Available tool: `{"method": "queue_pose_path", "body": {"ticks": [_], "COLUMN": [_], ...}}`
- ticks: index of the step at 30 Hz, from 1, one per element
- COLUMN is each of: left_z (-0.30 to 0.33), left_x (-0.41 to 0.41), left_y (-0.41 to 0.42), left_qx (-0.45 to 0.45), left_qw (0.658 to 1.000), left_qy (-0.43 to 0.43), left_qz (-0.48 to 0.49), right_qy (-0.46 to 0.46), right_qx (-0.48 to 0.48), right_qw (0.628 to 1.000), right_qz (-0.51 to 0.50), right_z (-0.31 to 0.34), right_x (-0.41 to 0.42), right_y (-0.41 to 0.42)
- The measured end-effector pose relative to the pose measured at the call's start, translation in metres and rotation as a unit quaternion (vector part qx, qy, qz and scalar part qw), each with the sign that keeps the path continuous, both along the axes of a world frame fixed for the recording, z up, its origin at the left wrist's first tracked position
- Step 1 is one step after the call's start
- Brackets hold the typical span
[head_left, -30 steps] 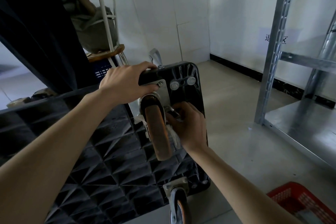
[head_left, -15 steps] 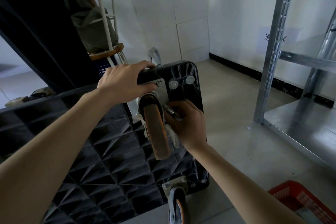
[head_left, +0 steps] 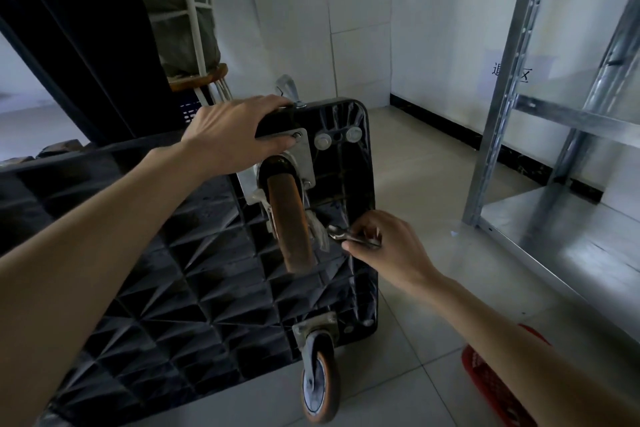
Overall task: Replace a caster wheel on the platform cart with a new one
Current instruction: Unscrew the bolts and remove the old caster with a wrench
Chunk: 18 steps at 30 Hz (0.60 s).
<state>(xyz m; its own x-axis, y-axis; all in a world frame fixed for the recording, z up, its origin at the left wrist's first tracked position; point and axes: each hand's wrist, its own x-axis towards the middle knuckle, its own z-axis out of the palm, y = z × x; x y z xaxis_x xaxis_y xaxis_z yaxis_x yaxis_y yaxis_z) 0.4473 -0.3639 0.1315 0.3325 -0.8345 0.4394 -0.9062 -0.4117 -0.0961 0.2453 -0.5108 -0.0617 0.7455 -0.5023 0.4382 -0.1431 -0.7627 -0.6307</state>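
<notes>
The platform cart [head_left: 180,253] is tipped on its side on the floor, its upper edge gripped by the left hand [head_left: 228,135] beside the caster wheel [head_left: 289,218]. A wrench [head_left: 348,236] is pinched in the right hand [head_left: 388,246]. A wall label [head_left: 512,71] bears partly hidden Chinese characters.

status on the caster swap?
Left hand grips cart edge. Right hand holds wrench beside the worn caster, plate bolted. Nothing in the way.
</notes>
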Motion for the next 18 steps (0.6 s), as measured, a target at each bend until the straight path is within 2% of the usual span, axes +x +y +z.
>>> {"method": "queue_pose_path", "body": {"ticks": [5, 10, 14, 18], "left_z": [-0.02, -0.053, -0.093, -0.153], "left_x": [-0.024, -0.039, -0.044, -0.058], "left_y": [0.027, 0.076, 0.11, 0.13], "left_qx": [-0.058, -0.116, -0.101, -0.035], "left_qw": [0.996, 0.991, 0.994, 0.995], "left_qy": [0.033, 0.009, 0.023, 0.093], "left_qz": [-0.059, -0.069, -0.045, -0.013], "right_qy": [0.023, 0.035, 0.071, 0.136], "right_qx": [-0.01, -0.018, -0.002, -0.003], "right_qw": [1.0, 0.998, 0.996, 0.989], "right_qz": [0.014, 0.039, 0.053, 0.057], "right_z": [0.017, 0.014, -0.005, -0.041], "right_x": [-0.013, -0.036, -0.048, -0.052], "right_y": [0.003, 0.017, 0.029, 0.038]}}
